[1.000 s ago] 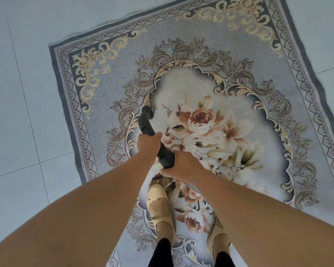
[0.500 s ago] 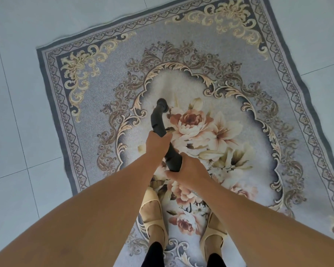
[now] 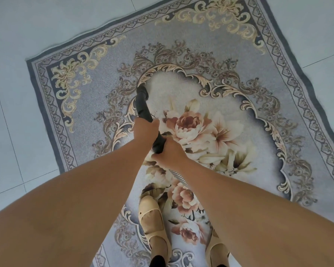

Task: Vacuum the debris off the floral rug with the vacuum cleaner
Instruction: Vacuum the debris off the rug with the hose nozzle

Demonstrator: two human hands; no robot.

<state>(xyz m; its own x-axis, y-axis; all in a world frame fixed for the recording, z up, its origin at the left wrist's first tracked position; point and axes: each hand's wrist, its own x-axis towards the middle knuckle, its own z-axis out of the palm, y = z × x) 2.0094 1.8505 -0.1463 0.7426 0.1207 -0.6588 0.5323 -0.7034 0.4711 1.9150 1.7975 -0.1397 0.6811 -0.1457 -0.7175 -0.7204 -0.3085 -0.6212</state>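
1. Grip: your left hand is wrapped round the black curved plastic vacuum tube at centre frame. Your right hand is clamped on the tube's lower end, where the grey ribbed hose trails back under your forearm.
2. Change: the nozzle tip now sits on the gold scroll arch at the upper left of the medallion on the grey-and-gold floral rug. Half a second ago it was closer to the big pink bloom.
3. Reading: you are likely on an outward stroke. The borders and the right half probably remain.
4. Debris: too fine to make out here.
5. Your beige shoes stand on the rug at bottom centre, with pale floor tiles around it.
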